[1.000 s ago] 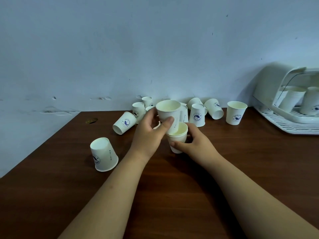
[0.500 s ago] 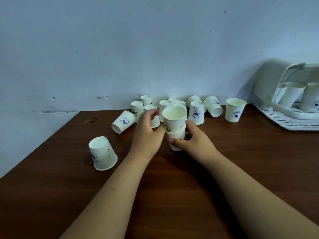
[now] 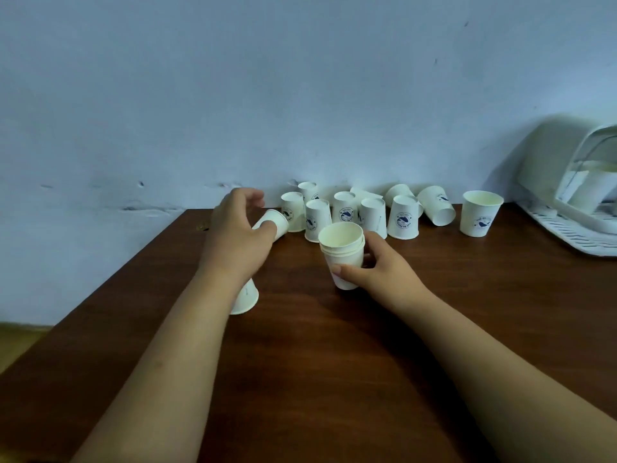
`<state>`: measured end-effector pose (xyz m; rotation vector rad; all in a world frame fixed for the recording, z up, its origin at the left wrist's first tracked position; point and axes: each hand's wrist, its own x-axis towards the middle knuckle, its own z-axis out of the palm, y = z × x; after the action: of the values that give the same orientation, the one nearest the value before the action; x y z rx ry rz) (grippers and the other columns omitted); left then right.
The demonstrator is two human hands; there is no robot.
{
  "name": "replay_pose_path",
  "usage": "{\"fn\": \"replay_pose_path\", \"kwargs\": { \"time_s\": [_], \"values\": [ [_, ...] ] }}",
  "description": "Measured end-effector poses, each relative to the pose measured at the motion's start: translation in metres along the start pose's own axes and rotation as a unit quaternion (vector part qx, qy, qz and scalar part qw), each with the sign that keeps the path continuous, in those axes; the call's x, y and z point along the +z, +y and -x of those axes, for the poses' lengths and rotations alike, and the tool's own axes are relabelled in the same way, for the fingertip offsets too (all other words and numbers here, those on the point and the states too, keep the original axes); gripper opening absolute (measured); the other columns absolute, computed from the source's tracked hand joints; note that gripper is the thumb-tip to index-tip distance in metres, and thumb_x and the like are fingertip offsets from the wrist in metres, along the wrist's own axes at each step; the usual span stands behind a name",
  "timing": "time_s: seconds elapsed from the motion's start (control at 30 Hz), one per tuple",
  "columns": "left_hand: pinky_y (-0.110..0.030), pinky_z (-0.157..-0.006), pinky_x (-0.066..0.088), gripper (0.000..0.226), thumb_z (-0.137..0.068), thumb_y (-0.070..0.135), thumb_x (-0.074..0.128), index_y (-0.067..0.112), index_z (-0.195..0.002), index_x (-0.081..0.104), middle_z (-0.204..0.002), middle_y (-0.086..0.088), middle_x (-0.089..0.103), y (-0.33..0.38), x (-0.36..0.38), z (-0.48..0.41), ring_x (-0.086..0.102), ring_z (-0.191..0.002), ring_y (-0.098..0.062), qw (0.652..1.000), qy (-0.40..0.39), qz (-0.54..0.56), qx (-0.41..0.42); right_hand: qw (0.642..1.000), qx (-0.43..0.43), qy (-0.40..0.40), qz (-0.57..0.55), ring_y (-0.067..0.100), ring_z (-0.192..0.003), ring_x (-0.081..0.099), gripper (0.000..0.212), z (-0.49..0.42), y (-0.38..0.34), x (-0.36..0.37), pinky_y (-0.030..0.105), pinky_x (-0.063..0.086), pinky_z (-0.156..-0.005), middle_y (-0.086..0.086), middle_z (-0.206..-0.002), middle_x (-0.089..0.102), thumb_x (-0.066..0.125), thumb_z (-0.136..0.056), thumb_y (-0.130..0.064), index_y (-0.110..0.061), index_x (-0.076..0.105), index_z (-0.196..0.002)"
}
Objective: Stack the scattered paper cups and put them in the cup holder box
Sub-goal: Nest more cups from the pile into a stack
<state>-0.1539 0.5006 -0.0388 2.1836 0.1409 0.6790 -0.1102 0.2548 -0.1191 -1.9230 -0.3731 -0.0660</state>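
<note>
Right hand [image 3: 377,270] grips the nested cup stack [image 3: 344,252] mid-wall, thumb in front, frame centre. Left hand [image 3: 238,228] curls over a tipped paper cup [image 3: 276,222] just left of it. Gripping or only touching, cannot tell. Loose cups [image 3: 402,217] cluster at the wall, upper centre. Cup holder box [image 3: 554,225] sits at the right edge. Cups are likely light and thin-walled, crush easily. Pinch the sidewall gently, below the rim.

The left hand [image 3: 238,228] stretches forward, fingers loosely curled; the right hand [image 3: 384,269] grips.
</note>
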Motion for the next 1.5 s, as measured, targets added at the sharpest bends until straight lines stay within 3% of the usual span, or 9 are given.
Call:
{"fn": "replay_pose_path", "kwargs": {
  "time_s": [0.27, 0.5, 0.67, 0.97, 1.07, 1.2, 1.3, 1.4, 1.5],
  "values": [
    [-0.041, -0.115, 0.044, 0.118, -0.076, 0.037, 0.096, 0.023, -0.164, 0.019, -0.162, 0.000, 0.042, -0.080, -0.041, 0.021, 0.050, -0.142, -0.023, 0.962, -0.162, -0.037, -0.216, 0.999, -0.013, -0.044, -0.027, 0.004, -0.100, 0.074, 0.059, -0.004, -0.033, 0.047, 0.030, 0.060, -0.092, -0.012, -0.114, 0.076, 0.090, -0.086, -0.034, -0.039, 0.061, -0.137],
    [-0.036, -0.085, 0.053, 0.057, -0.080, 0.039, 0.090, 0.033, -0.127, 0.057, -0.120, 0.012, 0.066, -0.091, -0.038, 0.033, 0.065, -0.107, -0.010, 0.978, -0.126, -0.032, -0.163, 0.999, -0.021, -0.044, 0.013, 0.006, -0.118, 0.069, 0.091, -0.002, -0.022, 0.070, 0.039, 0.057, -0.106, -0.013, -0.135, 0.068, 0.088, -0.070, -0.056, -0.033, 0.050, -0.149],
    [-0.013, -0.071, 0.047, 0.065, -0.080, 0.012, 0.082, 0.050, -0.128, 0.062, -0.129, 0.008, 0.049, -0.081, -0.039, 0.021, 0.065, -0.103, -0.009, 0.995, -0.072, 0.009, -0.065, 0.999, -0.009, -0.036, 0.006, 0.007, -0.106, 0.071, 0.063, -0.002, -0.015, 0.059, 0.027, 0.057, -0.091, -0.010, -0.123, 0.071, 0.092, -0.082, -0.038, -0.034, 0.057, -0.134],
    [-0.042, -0.117, 0.046, 0.097, -0.084, -0.013, 0.053, 0.043, -0.163, 0.040, -0.155, 0.003, 0.049, -0.050, -0.006, 0.007, 0.050, -0.141, -0.027, 0.969, -0.135, -0.151, 0.145, 0.999, -0.036, -0.027, 0.007, -0.007, -0.092, 0.066, 0.057, 0.002, -0.013, 0.054, 0.009, 0.049, -0.077, -0.017, -0.114, 0.071, 0.093, -0.084, -0.032, -0.032, 0.063, -0.132],
    [-0.031, -0.123, 0.036, 0.096, -0.089, -0.011, 0.046, 0.042, -0.167, 0.025, -0.169, 0.008, 0.044, -0.042, 0.003, 0.011, 0.043, -0.153, -0.014, 0.975, -0.175, -0.090, 0.102, 0.999, -0.028, -0.017, -0.006, -0.004, -0.096, 0.068, 0.058, 0.001, -0.012, 0.050, 0.012, 0.053, -0.080, -0.016, -0.118, 0.072, 0.092, -0.084, -0.038, -0.034, 0.062, -0.134],
    [-0.025, -0.131, 0.027, 0.094, -0.084, -0.013, 0.040, 0.039, -0.162, 0.047, -0.171, 0.016, 0.040, -0.045, 0.016, 0.015, 0.034, -0.159, -0.004, 0.975, -0.200, -0.018, 0.095, 1.000, -0.018, 0.002, -0.023, 0.007, -0.093, 0.072, 0.059, -0.003, -0.009, 0.048, 0.034, 0.063, -0.087, -0.010, -0.114, 0.076, 0.093, -0.083, -0.042, -0.036, 0.064, -0.134],
    [0.002, -0.117, 0.015, 0.089, -0.082, -0.020, 0.039, 0.030, -0.151, 0.063, -0.173, 0.023, 0.032, -0.041, 0.023, 0.015, 0.023, -0.158, 0.005, 0.960, -0.251, -0.030, 0.118, 1.000, -0.015, 0.004, -0.027, 0.009, -0.101, 0.074, 0.064, -0.007, -0.007, 0.048, 0.042, 0.065, -0.092, -0.009, -0.117, 0.077, 0.094, -0.080, -0.041, -0.035, 0.064, -0.136],
    [-0.017, -0.123, 0.033, 0.088, -0.077, -0.021, 0.038, 0.030, -0.141, 0.071, -0.160, 0.015, 0.052, -0.038, 0.029, 0.007, 0.043, -0.149, -0.002, 0.978, -0.175, 0.012, 0.116, 0.999, -0.015, 0.014, -0.038, 0.006, -0.106, 0.073, 0.065, -0.009, -0.007, 0.047, 0.039, 0.064, -0.095, -0.014, -0.119, 0.076, 0.093, -0.080, -0.045, -0.036, 0.063, -0.137],
    [-0.025, -0.103, 0.050, 0.066, -0.085, -0.014, 0.043, 0.027, -0.124, 0.075, -0.133, 0.010, 0.065, -0.037, 0.034, -0.014, 0.062, -0.123, -0.008, 0.996, -0.071, 0.048, 0.032, 0.999, -0.009, 0.026, -0.039, 0.002, -0.098, 0.072, 0.063, -0.009, -0.009, 0.044, 0.024, 0.062, -0.087, -0.012, -0.118, 0.076, 0.092, -0.084, -0.040, -0.033, 0.061, -0.138]
  ]
}}
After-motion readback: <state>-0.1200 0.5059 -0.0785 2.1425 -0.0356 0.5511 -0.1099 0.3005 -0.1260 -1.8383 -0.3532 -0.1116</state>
